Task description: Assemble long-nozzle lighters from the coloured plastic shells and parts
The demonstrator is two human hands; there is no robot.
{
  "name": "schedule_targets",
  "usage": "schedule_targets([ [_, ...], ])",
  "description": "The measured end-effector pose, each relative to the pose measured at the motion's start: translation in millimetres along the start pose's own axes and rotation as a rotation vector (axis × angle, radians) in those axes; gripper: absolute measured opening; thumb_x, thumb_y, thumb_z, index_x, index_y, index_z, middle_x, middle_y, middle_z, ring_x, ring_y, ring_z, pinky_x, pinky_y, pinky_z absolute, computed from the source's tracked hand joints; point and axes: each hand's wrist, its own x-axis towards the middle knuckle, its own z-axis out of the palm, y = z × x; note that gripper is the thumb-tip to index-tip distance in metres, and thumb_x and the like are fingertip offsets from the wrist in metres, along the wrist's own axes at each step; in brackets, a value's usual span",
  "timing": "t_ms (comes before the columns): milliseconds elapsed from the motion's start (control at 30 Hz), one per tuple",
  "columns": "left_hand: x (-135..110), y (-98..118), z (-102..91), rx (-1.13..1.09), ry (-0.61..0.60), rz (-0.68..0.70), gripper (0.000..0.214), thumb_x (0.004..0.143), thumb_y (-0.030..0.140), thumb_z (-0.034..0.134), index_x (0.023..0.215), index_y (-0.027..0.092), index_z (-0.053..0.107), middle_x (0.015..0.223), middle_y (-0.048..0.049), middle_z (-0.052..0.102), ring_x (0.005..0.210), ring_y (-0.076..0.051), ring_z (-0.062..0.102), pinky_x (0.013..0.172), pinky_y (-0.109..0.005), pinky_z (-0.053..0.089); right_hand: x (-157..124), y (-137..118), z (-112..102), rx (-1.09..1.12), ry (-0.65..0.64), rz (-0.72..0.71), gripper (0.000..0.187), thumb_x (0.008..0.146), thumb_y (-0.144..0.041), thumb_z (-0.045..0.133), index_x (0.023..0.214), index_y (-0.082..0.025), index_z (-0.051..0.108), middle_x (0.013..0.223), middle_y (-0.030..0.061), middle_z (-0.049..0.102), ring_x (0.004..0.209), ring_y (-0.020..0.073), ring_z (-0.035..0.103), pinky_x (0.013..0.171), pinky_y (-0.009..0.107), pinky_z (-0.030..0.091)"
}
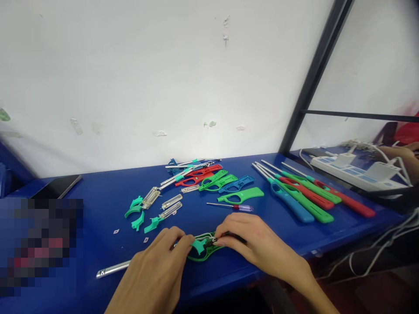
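An opened green long-nose lighter point(199, 258) lies near the table's front edge, its inside showing. Its metal tube point(113, 269) sticks out to the left from behind my left hand point(160, 266). With thumb and forefinger closed, that hand grips the teal trigger point(199, 247) at the lighter's middle. My right hand point(258, 240) pinches a small dark part point(210, 242) with a thin pale wire at the handle end; my fingers partly hide it. Behind my hands lie a loose green half shell point(244, 195) and a screwdriver point(240, 207) with a clear purple handle.
Whole lighters point(310, 196) lie side by side at right. Farther back are shell halves point(214, 179) and metal tubes point(168, 181). Clear fuel tanks point(170, 210) and teal triggers point(137, 221) lie at left centre. A phone point(57, 186) and a power strip point(356, 172) flank them.
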Motion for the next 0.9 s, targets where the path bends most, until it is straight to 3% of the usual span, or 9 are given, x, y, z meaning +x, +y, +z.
schedule_targets([
  [333, 2.3, 4.7, 3.9, 0.013, -0.030, -0.007, 0.059, 0.092, -0.002, 0.038, 0.131, 0.030, 0.069, 0.124, -0.0082, 0.072, 0.106, -0.026, 0.076, 0.077, -0.037, 0.067, -1.4, 3.6, 1.2, -0.005, -0.010, -0.003, 0.014, 0.108, -0.034, 0.064, 0.104, -0.024, 0.072, 0.099, -0.0021, 0.076, 0.090, 0.0142, 0.069, 0.085, 0.024, 0.048],
  [600, 0.9, -2.8, 17.4, -0.016, 0.306, 0.095, 0.051, 0.092, -0.001, 0.037, 0.118, 0.027, 0.070, 0.105, -0.0036, 0.074, 0.084, -0.020, 0.077, 0.057, -0.026, 0.060, -1.4, 3.1, 1.2, -0.020, -0.010, -0.036, 0.016, 0.109, -0.036, 0.062, 0.106, -0.024, 0.073, 0.099, -0.0011, 0.078, 0.090, 0.0157, 0.070, 0.085, 0.026, 0.048],
  [900, 2.6, -5.2, 21.1, -0.171, 0.401, 0.054, 0.037, 0.104, 0.010, 0.039, 0.111, 0.028, 0.071, 0.094, 0.0005, 0.069, 0.069, -0.016, 0.074, 0.061, -0.026, 0.058, -2.5, 1.5, 2.4, -0.020, 0.014, -0.054, 0.014, 0.108, -0.034, 0.064, 0.104, -0.023, 0.072, 0.098, -0.0022, 0.078, 0.088, 0.0146, 0.069, 0.084, 0.025, 0.048],
])
